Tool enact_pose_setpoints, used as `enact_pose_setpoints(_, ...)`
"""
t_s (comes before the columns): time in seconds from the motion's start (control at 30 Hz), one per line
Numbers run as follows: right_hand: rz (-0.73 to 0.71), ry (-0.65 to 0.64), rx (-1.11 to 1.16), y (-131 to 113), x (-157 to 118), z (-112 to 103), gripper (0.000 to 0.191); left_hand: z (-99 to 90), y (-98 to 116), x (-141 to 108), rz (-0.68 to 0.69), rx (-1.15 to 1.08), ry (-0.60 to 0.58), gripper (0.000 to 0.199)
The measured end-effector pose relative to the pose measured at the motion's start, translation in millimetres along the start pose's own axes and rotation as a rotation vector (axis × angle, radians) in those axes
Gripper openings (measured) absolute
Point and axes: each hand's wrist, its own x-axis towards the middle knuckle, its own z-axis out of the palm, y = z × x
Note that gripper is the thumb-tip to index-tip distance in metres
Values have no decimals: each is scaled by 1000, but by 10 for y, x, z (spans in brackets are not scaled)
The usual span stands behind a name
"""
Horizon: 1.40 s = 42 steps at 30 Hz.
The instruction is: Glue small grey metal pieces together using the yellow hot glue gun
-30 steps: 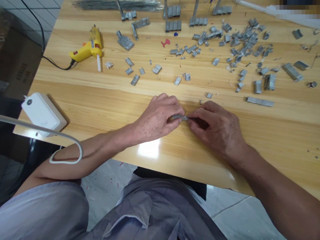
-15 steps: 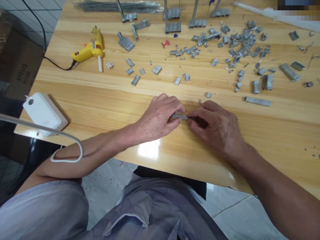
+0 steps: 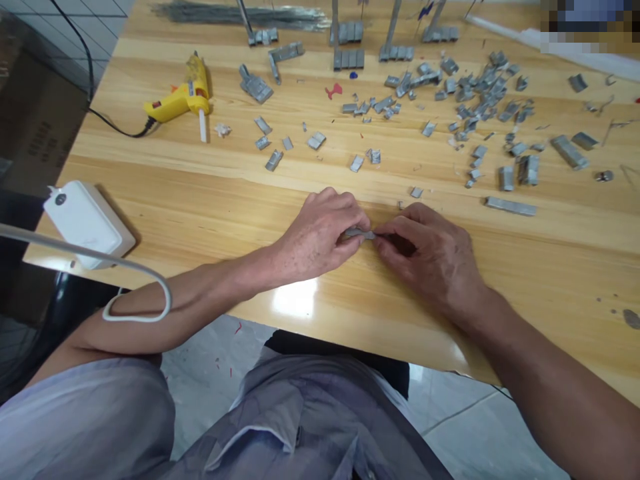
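Note:
Near the table's front edge my left hand is closed, thumb and fingers pinching a small grey metal strip that looks like a stick of staples. The strip pokes out toward my right hand, whose thumb and index finger are pinched together at its right end. My fingers hide part of the strip. Just beyond the hands lies a small grey staple piece. A longer staple strip rests to the right of it.
A yellow glue gun lies at the left, with a white box-shaped device and its cable nearer me. Broken staple pieces are scattered at the back right. Upright metal strips on staple bases and a thin wire bundle stand farther back.
The camera view has shifted slightly. Both hands keep the same pinch at the strip; its visible part seems slightly tilted compared with before.

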Motion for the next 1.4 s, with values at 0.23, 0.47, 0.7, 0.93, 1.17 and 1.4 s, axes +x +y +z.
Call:
enact_pose_setpoints(0.23, -7, 25, -7, -4, 0, 0, 18, 31, -7, 6, -12, 2, 6, 10)
enact_pose_setpoints(0.47, -18, 21, -1, -4, 8, -11, 17, 42, -2, 27, -29, -17, 10, 10)
enact_pose_setpoints(0.7, -35, 3, -2, 10, 11, -16, 16, 55, -11, 24, -29, -33, 21, 10)
enact_pose_setpoints(0.93, -20, 21, -23, -14, 4, -4, 16, 58, -9, 24, -37, -29, 22, 11)
enact_pose_setpoints(1.17, -36, 40, -43, -14, -4, 7, 16, 75, -23, 11, -12, 4, 35, 10)
enact_pose_setpoints(1.4, -33, 2, -28, 20, -6, -34, 14, 57, -52, -19, 46, 58, 35, 8)
